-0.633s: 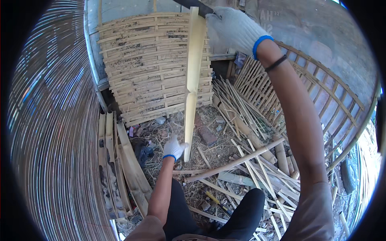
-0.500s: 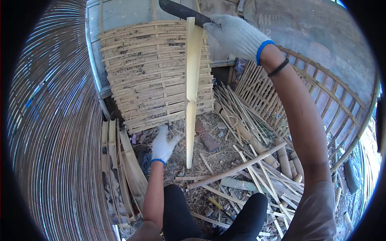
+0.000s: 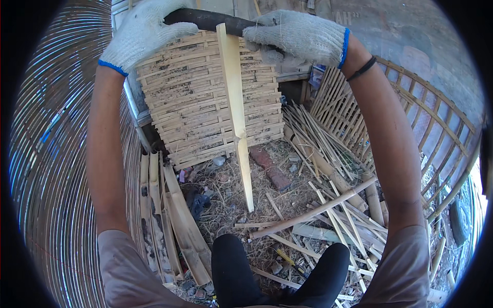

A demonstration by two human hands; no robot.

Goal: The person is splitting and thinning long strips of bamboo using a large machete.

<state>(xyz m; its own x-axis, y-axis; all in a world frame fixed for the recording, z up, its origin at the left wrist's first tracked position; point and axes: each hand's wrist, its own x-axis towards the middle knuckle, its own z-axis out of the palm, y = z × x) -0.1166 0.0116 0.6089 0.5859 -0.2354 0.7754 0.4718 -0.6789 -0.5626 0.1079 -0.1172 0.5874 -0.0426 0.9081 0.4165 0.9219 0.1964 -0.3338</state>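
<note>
knife [image 3: 208, 19], both ends hidden, left hand [image 3: 146, 35] cropped

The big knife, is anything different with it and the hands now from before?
Yes! The left hand came up from beside the lower part of the bamboo strip and took hold of the far end of the knife. The strip's top has tipped to the left. The right hand still grips the knife's handle, and the woven panel stayed behind the strip.
</note>
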